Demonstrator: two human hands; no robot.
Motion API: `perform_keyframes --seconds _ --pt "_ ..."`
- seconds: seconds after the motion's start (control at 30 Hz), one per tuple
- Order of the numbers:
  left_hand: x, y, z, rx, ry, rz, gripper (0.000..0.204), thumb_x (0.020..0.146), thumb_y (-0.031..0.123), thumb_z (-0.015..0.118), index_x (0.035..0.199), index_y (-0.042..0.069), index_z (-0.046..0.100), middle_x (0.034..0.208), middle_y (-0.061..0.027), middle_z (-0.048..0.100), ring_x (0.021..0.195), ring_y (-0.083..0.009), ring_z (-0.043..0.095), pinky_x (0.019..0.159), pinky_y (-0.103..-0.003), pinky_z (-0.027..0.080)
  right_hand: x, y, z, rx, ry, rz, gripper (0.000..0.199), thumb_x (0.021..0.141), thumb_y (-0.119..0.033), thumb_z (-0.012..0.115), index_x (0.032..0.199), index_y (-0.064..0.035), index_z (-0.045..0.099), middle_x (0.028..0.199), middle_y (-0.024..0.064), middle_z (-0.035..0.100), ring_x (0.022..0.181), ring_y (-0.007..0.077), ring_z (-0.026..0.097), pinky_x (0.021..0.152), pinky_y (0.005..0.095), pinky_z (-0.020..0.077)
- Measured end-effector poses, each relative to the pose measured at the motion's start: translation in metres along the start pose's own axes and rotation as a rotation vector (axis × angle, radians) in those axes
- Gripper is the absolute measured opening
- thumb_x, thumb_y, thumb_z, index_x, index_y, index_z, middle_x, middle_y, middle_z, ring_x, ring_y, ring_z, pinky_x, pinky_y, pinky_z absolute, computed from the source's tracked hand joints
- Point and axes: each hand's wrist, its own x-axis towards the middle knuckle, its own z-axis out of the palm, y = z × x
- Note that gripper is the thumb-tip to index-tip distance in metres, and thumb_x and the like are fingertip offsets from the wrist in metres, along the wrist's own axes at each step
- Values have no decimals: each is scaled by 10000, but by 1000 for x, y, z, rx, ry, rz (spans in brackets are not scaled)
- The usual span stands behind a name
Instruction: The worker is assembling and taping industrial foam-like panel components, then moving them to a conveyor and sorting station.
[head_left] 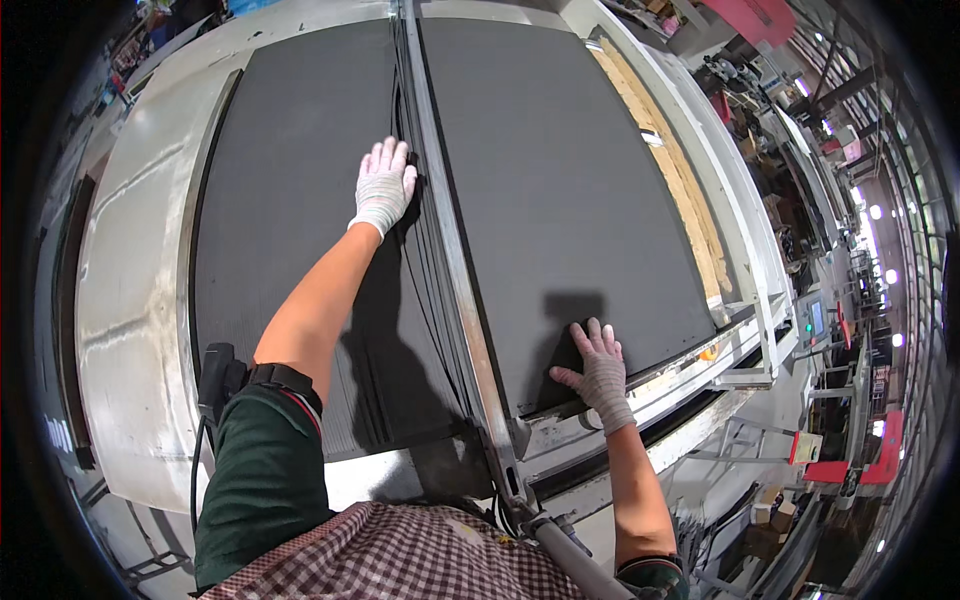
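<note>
A large dark grey foam-like sheet point(570, 190) lies flat on the machine bed, right of a long metal bar point(446, 190). Left of that bar is more of the same dark grey sheet material point(290, 200), with several thin strips or slits point(425, 290) close along the bar. My left hand point(384, 190), in a pale knitted glove, lies with fingers stretched out on the left part, beside the bar. Near the right sheet's front edge, my right hand point(600, 375) is gloved too, its fingers spread over the sheet. Neither hand grips anything.
A bare metal table surface point(130, 270) borders the left side. Along the right runs a worn wooden-looking strip point(665, 160) inside a white frame point(770, 330). Beyond it stand a small control screen point(816, 318), a red-edged stand point(855, 465) and cluttered shelving.
</note>
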Motion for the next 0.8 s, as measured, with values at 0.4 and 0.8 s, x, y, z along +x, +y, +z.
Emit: perform_keyframes --seconds 0.4,0.8 --pt "2 7 2 3 -381 55 530 989 392 482 1429 98 470 1510 -162 433 1398 -343 394 1168 -475 298 -3 2 -3 12 10 7 922 751 -619 740 1506 -205 408 1581 168 333 1460 425 273 1173 562 263" --pt "-68 31 -49 -254 -347 -47 552 1017 394 442 1468 77 428 1499 -159 449 1409 -297 395 1195 -487 251 -9 6 1 -81 46 -23 938 789 -696 651 1530 -190 381 1583 169 330 1442 416 315 1156 532 300"
